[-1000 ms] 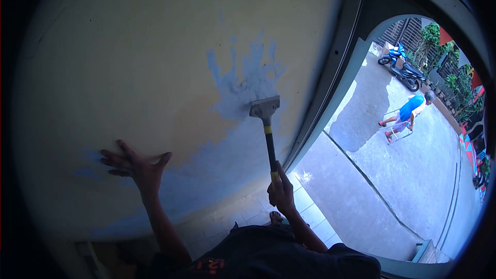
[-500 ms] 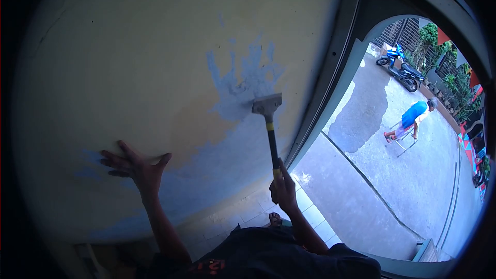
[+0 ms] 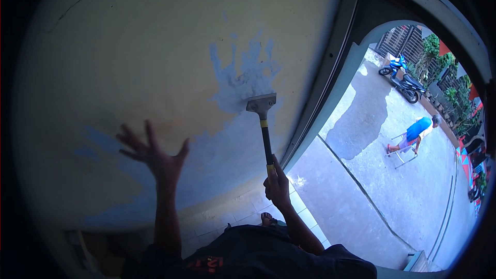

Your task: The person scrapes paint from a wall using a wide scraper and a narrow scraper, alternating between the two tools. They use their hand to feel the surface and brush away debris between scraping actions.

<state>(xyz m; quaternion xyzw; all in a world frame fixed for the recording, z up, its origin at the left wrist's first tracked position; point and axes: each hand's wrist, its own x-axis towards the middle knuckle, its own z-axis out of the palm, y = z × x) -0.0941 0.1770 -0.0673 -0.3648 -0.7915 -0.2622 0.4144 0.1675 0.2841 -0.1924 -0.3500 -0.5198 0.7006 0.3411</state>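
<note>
My right hand (image 3: 278, 185) is wrapped round the handle of a long-handled scraper (image 3: 265, 134). The scraper's wide metal blade lies at the lower part of a bare bluish-grey patch (image 3: 253, 67) on the yellowish wall (image 3: 155, 46). My left hand (image 3: 157, 152) is open with fingers spread, in front of the wall to the left of the scraper, and holds nothing. Around and below it, a larger bluish-grey area (image 3: 217, 155) shows where the yellow coat is gone, with a ragged upper edge.
A dark door frame (image 3: 330, 67) borders the wall on the right. Beyond it, a person with a walking frame (image 3: 405, 157) is on the concrete yard (image 3: 361, 196), and a blue motorbike (image 3: 403, 80) is parked farther back. White floor tiles (image 3: 243, 209) lie below, near my foot (image 3: 266, 219).
My left hand has moved to the right and slightly up, its fingers still spread. The scraper appears slightly farther left, and the whole view has shifted a little.
</note>
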